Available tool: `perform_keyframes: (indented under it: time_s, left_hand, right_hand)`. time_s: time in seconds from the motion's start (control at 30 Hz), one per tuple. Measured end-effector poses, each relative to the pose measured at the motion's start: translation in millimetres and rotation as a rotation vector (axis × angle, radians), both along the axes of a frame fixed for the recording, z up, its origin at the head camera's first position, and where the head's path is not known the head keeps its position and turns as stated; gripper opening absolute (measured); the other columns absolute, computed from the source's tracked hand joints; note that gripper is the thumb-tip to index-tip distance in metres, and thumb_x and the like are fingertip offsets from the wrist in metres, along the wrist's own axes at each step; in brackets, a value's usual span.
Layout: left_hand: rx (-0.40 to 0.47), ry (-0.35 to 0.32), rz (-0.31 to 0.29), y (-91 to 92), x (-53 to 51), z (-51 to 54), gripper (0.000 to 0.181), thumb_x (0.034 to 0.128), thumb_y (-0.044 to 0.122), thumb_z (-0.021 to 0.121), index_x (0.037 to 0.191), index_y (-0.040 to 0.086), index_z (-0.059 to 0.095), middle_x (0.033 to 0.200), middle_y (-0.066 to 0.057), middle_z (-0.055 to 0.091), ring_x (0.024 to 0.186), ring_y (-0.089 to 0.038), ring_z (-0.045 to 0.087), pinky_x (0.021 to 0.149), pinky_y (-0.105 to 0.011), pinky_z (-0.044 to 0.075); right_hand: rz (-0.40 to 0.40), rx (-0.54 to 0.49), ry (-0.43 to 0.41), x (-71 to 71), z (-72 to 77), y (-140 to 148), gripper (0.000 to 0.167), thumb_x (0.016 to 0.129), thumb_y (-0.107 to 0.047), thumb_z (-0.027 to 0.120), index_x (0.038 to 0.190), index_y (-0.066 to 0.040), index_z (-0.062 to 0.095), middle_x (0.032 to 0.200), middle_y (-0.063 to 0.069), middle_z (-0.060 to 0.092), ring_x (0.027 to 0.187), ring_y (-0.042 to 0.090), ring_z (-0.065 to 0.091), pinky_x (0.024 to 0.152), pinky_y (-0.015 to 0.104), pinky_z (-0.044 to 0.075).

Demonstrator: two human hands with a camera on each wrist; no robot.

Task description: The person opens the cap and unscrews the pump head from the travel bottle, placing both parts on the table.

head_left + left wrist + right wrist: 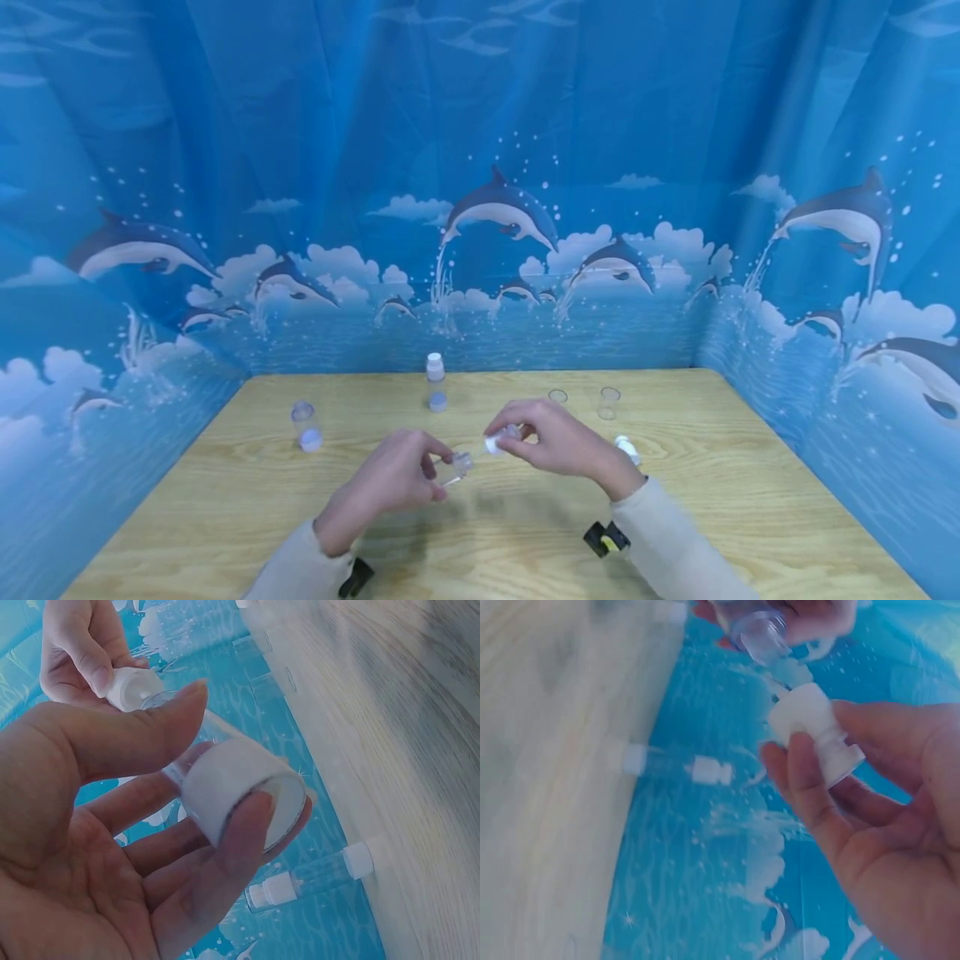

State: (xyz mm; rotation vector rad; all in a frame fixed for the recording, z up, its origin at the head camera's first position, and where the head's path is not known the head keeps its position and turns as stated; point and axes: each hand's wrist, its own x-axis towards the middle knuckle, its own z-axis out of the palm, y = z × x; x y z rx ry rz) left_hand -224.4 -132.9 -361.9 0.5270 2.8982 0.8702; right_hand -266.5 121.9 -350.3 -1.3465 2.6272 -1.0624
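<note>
Above the middle of the table, my left hand [393, 477] grips a small clear bottle with a white base [236, 780]. Its narrow neck [763, 637] points toward the right hand. My right hand [558, 439] pinches a white bottle top [810, 724] between thumb and fingers. The top is tilted, its wide end toward the bottle's neck. In the head and right wrist views, a gap shows between the top and the bottle.
At the table's back stands a bottle with a white top [437, 383]. An uncapped clear bottle [306, 429] stands at left. Two clear covers, one [557, 396] partly behind my right hand, the other [609, 403] beside it, are at back right. Another white top [627, 450] lies near my right wrist.
</note>
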Motion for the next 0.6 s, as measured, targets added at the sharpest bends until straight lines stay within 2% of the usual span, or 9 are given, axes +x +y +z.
perform_keyframes:
  time_s: [0.13, 0.37, 0.6]
  left_hand:
    - [-0.002, 0.005, 0.004, -0.8, 0.1, -0.1, 0.044, 0.0683, 0.006, 0.09, 0.11, 0.011, 0.078, 0.088, -0.01, 0.078, 0.074, -0.014, 0.067, 0.067, -0.034, 0.058]
    - [0.0, 0.0, 0.01, -1.2, 0.3, 0.6, 0.043, 0.0692, 0.006, 0.09, 0.11, 0.01, 0.078, 0.088, -0.009, 0.077, 0.074, -0.014, 0.067, 0.066, -0.033, 0.057]
    - [0.006, -0.011, 0.013, -0.7, 0.6, 1.2, 0.043, 0.0696, 0.006, 0.09, 0.111, 0.011, 0.078, 0.088, -0.01, 0.078, 0.074, -0.014, 0.067, 0.066, -0.033, 0.058]
  right_hand:
    - [-0.052, 0.039, 0.001, -3.2, 6.7, 13.7, 0.021, 0.104, -0.016, 0.061, 0.118, -0.009, 0.074, 0.115, 0.007, 0.076, 0.094, 0.011, 0.073, 0.082, 0.022, 0.06]
    - [-0.128, 0.105, -0.008, -5.8, 17.6, 36.3, 0.021, 0.103, -0.014, 0.061, 0.12, -0.01, 0.073, 0.12, 0.007, 0.074, 0.105, 0.02, 0.071, 0.084, 0.026, 0.06]
    - [-0.155, 0.119, 0.034, -10.5, 22.0, 47.7, 0.023, 0.098, -0.003, 0.065, 0.117, -0.01, 0.075, 0.118, 0.009, 0.073, 0.102, 0.02, 0.069, 0.075, 0.022, 0.057]
